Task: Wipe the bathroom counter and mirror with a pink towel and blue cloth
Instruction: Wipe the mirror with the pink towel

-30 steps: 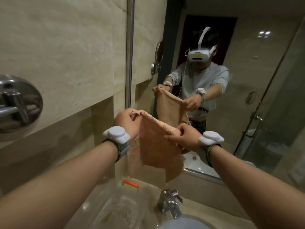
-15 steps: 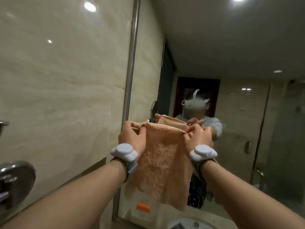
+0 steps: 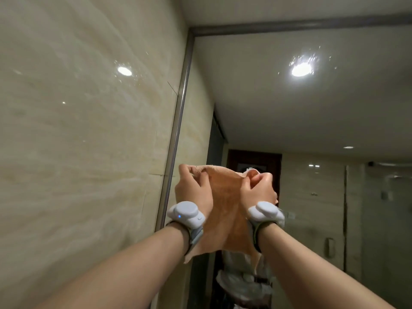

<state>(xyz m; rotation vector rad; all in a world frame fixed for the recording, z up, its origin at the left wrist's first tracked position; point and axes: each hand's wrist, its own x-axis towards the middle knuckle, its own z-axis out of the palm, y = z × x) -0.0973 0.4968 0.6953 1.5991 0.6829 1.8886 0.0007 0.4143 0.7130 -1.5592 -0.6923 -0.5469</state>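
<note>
Both hands are up in front of the mirror (image 3: 323, 121). The pink towel (image 3: 225, 210) is stretched between them, just below the middle of the view. The left hand (image 3: 192, 190) sits at the towel's 9 o'clock, fingers curled over the top corner and pinching it. The right hand (image 3: 258, 189) is at 3 o'clock, thumb and fingers bunched around the other top corner. That's a firm grip on both sides. The upper edge runs taut from fist to fist, and the rest of the fabric hangs toward 6 o'clock between the two forearms, with the lower edge loose and uneven. Whether the towel touches the glass, I cannot tell.

Each wrist carries a white tracker, one on the left (image 3: 186, 212) and one on the right (image 3: 266, 211). The left one shows a small blue light.

The metal mirror frame (image 3: 178, 121) runs from 12 down toward 6, just left of the left hand. A glossy beige tiled wall (image 3: 78, 130) fills the 9 o'clock side. A bright ceiling light (image 3: 301, 69) glares in the glass at 1 o'clock.
</note>
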